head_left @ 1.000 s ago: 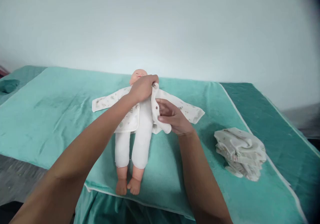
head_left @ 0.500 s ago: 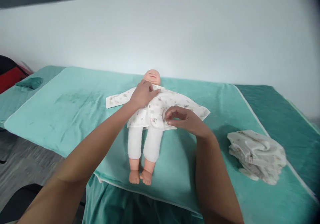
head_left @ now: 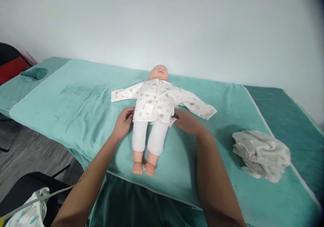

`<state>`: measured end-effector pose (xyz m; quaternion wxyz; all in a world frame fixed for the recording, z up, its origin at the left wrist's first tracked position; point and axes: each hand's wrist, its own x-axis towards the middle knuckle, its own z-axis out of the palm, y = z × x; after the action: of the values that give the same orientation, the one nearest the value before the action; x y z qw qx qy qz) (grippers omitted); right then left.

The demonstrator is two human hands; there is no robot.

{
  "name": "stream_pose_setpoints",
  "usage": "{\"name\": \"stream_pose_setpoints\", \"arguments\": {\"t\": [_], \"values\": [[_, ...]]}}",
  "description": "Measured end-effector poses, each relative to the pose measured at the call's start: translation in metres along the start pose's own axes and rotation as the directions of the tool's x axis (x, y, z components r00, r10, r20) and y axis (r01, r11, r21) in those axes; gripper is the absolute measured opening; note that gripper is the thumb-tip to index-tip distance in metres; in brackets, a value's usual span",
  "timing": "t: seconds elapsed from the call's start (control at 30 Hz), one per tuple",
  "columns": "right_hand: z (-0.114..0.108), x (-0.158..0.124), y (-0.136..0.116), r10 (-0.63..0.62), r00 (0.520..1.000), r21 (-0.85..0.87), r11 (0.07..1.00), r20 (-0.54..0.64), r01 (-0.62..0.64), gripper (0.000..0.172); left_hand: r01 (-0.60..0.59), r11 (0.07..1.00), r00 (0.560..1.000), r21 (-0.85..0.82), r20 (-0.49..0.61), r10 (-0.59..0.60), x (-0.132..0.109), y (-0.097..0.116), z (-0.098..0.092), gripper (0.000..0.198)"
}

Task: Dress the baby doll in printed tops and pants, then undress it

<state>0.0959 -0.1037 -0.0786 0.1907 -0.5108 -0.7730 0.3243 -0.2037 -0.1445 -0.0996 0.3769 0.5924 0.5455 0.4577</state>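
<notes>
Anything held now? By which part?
Cannot be told for sure: left hand and right hand are at the lower side edges of the shirt, contact partly hidden.

With the middle of the view as the dial's centre, a pale green cover spreads broadly from nine to five o'clock, with a darker green cloth beyond its white edging at three. A crumpled, printed cloth bundle lies on the cover at four. A white wall rises behind, around twelve. Between nine and ten stand a small green heap and a black chair with a red surface. At eight, above grey flooring, another black seat bears a printed cloth.
</notes>
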Motion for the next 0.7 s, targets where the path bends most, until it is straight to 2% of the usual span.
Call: {"name": "stream_pose_setpoints", "arguments": {"t": [0.13, 0.23, 0.33, 0.4, 0.53, 0.6, 0.7], "values": [[0.013, 0.002, 0.005, -0.001, 0.994, 0.067, 0.998, -0.113, 0.008, 0.028, -0.067, 0.983, 0.995, 0.171, 0.080, 0.054, -0.021, -0.007, -0.002, 0.047], [0.030, -0.006, 0.002, 0.021, 0.966, 0.196, 0.980, -0.256, 0.031, 0.038, -0.057, 0.946, 0.996, 0.319, 0.079, 0.034, -0.016, 0.000, 0.006, 0.055], [0.045, -0.021, -0.003, 0.142, 0.909, 0.278, 0.960, -0.391, -0.030, 0.032, -0.031, 0.913, 0.999, 0.407, 0.050, 0.011, -0.009, 0.006, 0.016, 0.049], [0.051, -0.033, -0.005, 0.242, 0.849, 0.305, 0.947, -0.469, -0.102, 0.028, -0.024, 0.913, 0.999, 0.407, 0.036, 0.010, -0.007, 0.007, 0.022, 0.047], [0.059, -0.056, -0.009, 0.391, 0.709, 0.401, 0.901, -0.587, -0.165, 0.040, -0.020, 0.933, 1.000, 0.360, -0.014, 0.026, -0.008, 0.003, 0.026, 0.044], [0.063, -0.064, -0.011, 0.434, 0.678, 0.445, 0.879, -0.593, -0.174, 0.043, -0.016, 0.945, 0.997, 0.327, -0.068, 0.041, -0.010, -0.001, 0.025, 0.041], [0.071, -0.070, -0.015, 0.428, 0.687, 0.393, 0.893, -0.587, -0.221, 0.040, -0.002, 0.942, 0.986, 0.336, -0.154, 0.057, -0.013, -0.004, 0.022, 0.036]]}}
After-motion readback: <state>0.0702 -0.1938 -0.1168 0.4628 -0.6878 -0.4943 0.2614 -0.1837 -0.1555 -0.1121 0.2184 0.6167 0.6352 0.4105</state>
